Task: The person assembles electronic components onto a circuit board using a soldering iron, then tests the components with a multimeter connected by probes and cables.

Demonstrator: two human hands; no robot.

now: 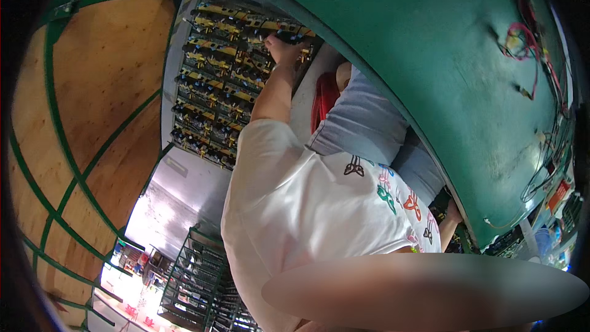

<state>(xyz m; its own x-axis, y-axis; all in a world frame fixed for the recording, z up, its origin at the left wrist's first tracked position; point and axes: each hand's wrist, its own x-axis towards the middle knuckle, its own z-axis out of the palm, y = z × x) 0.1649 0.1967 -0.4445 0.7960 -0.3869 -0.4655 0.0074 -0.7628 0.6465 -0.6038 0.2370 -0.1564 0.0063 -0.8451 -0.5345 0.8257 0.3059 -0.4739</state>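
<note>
My left hand (283, 51) reaches to the upper end of a grey tray holding rows of small black, yellow and brass-coloured assemblies (212, 80). Its fingers are curled in among the parts; what they grip, if anything, is too small to make out. My right hand (453, 213) is low at the right, by the rim of a green tabletop (430, 43). Its fingers are mostly hidden, and dark small parts (455, 243) show close by.
Pink and dark wires (522, 43) lie on the tabletop's right side. At the left stand wooden panels (117, 43) in a green metal frame (52, 98). A dark green rack (193, 280) is at the lower left. A red shoe (322, 99) rests on the floor beside the tray.
</note>
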